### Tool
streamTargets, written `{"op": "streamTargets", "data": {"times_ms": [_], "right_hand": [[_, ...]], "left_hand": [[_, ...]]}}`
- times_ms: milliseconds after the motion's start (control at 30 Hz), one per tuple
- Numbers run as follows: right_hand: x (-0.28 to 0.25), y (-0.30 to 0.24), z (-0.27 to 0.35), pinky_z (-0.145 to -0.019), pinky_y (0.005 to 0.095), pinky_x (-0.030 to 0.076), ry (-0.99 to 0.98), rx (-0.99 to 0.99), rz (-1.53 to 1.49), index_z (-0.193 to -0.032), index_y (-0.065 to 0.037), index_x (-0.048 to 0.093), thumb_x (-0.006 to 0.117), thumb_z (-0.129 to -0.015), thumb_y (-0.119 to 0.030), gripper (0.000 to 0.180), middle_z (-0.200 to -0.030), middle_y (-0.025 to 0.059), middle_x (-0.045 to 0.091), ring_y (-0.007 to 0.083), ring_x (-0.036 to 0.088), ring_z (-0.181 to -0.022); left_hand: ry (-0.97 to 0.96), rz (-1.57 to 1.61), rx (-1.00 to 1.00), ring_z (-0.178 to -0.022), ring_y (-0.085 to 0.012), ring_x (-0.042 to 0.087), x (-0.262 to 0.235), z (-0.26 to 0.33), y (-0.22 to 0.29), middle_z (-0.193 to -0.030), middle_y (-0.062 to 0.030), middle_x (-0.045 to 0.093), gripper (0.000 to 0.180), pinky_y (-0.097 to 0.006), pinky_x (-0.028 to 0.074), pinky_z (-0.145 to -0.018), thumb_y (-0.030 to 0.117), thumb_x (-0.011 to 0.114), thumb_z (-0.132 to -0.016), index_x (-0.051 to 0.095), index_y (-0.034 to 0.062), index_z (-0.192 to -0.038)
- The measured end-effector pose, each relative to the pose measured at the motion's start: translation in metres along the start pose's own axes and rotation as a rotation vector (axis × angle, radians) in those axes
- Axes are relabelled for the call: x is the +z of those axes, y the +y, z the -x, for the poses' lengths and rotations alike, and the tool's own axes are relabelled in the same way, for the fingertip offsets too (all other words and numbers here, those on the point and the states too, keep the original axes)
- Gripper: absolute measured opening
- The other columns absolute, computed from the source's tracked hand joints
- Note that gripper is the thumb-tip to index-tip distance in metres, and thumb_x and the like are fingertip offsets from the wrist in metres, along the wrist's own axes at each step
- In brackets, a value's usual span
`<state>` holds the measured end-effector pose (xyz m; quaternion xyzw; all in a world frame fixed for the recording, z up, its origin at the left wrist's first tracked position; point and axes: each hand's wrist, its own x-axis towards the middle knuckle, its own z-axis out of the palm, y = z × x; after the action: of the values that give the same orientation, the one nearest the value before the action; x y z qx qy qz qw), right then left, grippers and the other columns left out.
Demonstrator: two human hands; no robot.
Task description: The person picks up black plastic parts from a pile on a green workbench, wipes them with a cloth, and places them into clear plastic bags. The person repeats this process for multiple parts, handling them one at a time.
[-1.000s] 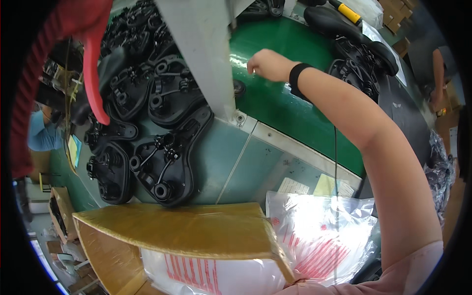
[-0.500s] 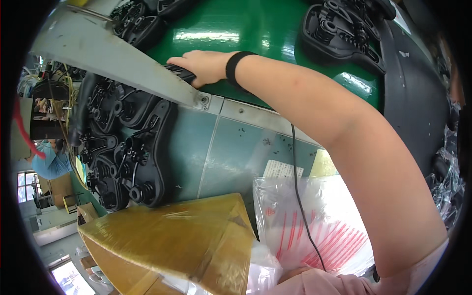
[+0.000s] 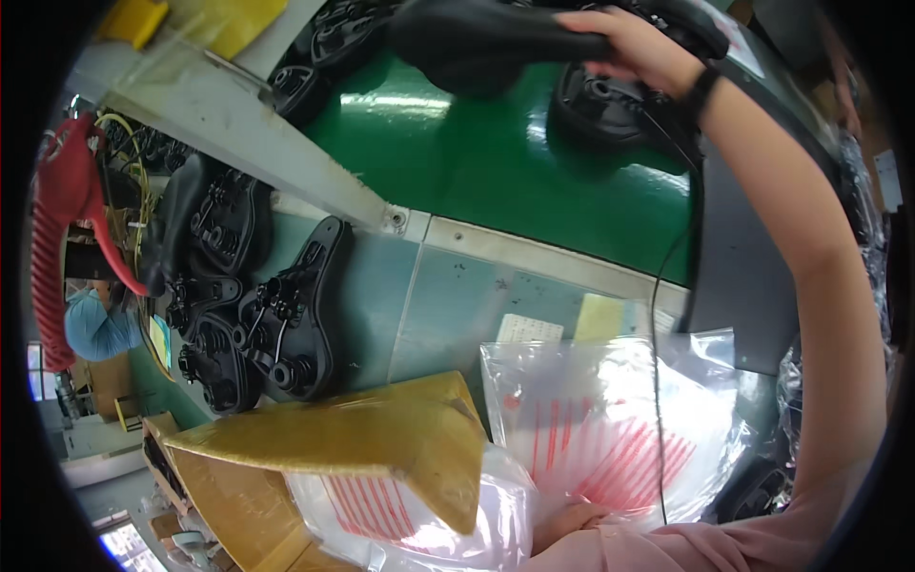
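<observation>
No legible text. Red print — unreadable — on the clear flat plastic bag (image 3: 596,386) and the whitish plastic bags (image 3: 448,534) in the brown cardboard box (image 3: 324,434); faint dark marks on the small white paper slip (image 3: 530,329).

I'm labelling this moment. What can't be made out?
All in the head view:
Black saddle in the right hand: underside hidden by its own top; surface blurred.
Left hand: pink cloth hides the wrist; whether it grips anything is unclear.
Cardboard box: its flap hides part of the inside; the lower edge crops it.
</observation>
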<state>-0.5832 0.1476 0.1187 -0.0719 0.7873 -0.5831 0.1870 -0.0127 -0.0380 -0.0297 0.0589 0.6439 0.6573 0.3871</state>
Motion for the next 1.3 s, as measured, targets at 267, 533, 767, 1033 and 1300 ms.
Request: {"op": "streamTargets", "data": {"times_ms": [267, 533, 767, 1033, 1300], "right_hand": [[-0.033, 0.038, 0.357, -0.057, 0.0254, 0.051, 0.313, -0.09, -0.477, -0.115, 0.003, 0.053, 0.062, -0.083, -0.05, 0.063, -0.09, 0.0157, 0.064, 0.0194, 0.063, -0.071], [0.006, 0.063, 0.545, -0.047, 0.026, 0.042, 0.575, 0.132, -0.693, -0.121, 0.002, 0.046, 0.063, -0.084, -0.029, 0.051, -0.086, 0.0144, 0.06, 0.0191, 0.059, -0.058], [0.029, 0.171, 0.662, -0.085, 0.0417, 0.048, 0.741, 0.515, 0.497, -0.126, 0.005, 0.039, 0.08, -0.061, -0.028, 0.083, -0.108, 0.0295, 0.06, 0.0415, 0.06, -0.099], [0.052, 0.222, 0.661, -0.084, 0.0323, 0.048, 0.644, 0.303, -0.088, -0.123, 0.003, 0.049, 0.084, -0.065, -0.036, 0.078, -0.105, 0.0139, 0.065, 0.0255, 0.063, -0.097], [0.048, 0.18, 0.688, -0.069, 0.0305, 0.054, 0.412, 0.25, -0.864, -0.112, 0.003, 0.055, 0.071, -0.076, -0.007, 0.04, -0.095, 0.0123, 0.066, 0.0187, 0.066, -0.08]], "left_hand": [[0.178, 0.015, 0.076, -0.077, -0.0209, 0.064, 0.018, -0.003, -0.004, -0.087, -0.013, 0.065, 0.016, -0.031, 0.051, -0.07, 0.004, 0.056, -0.087, 0.063, 0.0004, -0.1], [0.419, -0.336, 0.062, -0.07, -0.0219, 0.06, 0.024, -0.015, 0.026, -0.08, -0.0148, 0.063, 0.019, -0.033, 0.048, -0.065, 0.011, 0.055, -0.088, 0.065, 0.0004, -0.1], [0.519, -0.833, 0.314, -0.091, -0.032, 0.057, 0.046, -0.038, 0.074, -0.096, -0.0164, 0.061, 0.022, -0.041, 0.044, -0.084, 0.015, 0.06, -0.086, 0.061, 0.0005, -0.102], [0.287, -1.401, 0.32, -0.129, -0.0406, 0.033, 0.214, -0.044, 0.033, -0.142, -0.0213, 0.034, 0.066, -0.06, 0.031, -0.099, 0.04, 0.062, -0.085, 0.038, 0.0103, -0.139], [0.402, -1.24, 0.251, -0.11, -0.0403, 0.048, 0.162, -0.08, 0.077, -0.12, -0.0187, 0.05, 0.061, -0.05, 0.043, -0.092, 0.04, 0.065, -0.082, 0.046, -0.0003, -0.124]]}}
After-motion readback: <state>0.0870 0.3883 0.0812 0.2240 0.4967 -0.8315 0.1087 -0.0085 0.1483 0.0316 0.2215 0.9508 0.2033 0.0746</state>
